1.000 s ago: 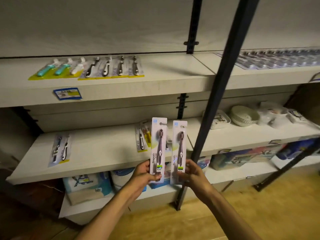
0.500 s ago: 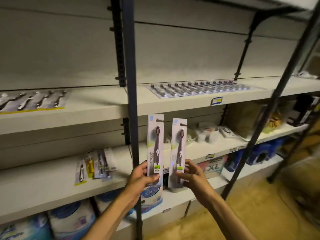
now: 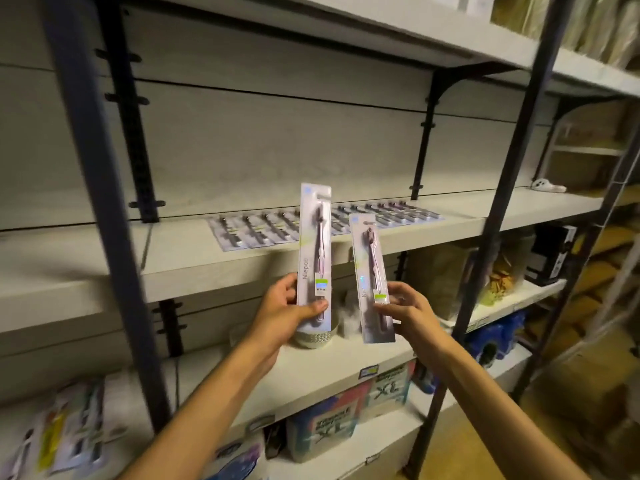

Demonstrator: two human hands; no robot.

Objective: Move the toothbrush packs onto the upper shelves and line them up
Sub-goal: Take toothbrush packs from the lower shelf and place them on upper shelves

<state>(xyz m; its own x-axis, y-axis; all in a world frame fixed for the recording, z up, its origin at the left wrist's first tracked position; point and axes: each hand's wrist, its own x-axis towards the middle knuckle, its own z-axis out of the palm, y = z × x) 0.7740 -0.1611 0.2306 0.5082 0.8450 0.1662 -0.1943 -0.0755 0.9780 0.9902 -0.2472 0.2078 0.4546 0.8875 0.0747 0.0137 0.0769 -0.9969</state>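
My left hand (image 3: pixel 287 306) grips the lower end of a tall pale toothbrush pack (image 3: pixel 315 237), held upright in front of the upper shelf (image 3: pixel 173 258). My right hand (image 3: pixel 405 306) pinches a second toothbrush pack (image 3: pixel 372 271) by its lower half, a little lower and tilted slightly left. Behind both packs, a row of several matching packs (image 3: pixel 263 230) lies flat and side by side on the upper shelf, running to the right.
Two dark metal uprights (image 3: pixel 104 202) (image 3: pixel 502 202) stand in front of the shelves, left and right of my hands. More toothbrush packs (image 3: pixel 69 441) lie on the middle shelf at lower left. A pale round container (image 3: pixel 317 339) sits under the left pack. Bagged goods fill the lower shelves.
The view has swung right and closer to the shelf with the lined-up packs. Both hands have risen with their packs, the left one higher, and the two packs have drawn apart.
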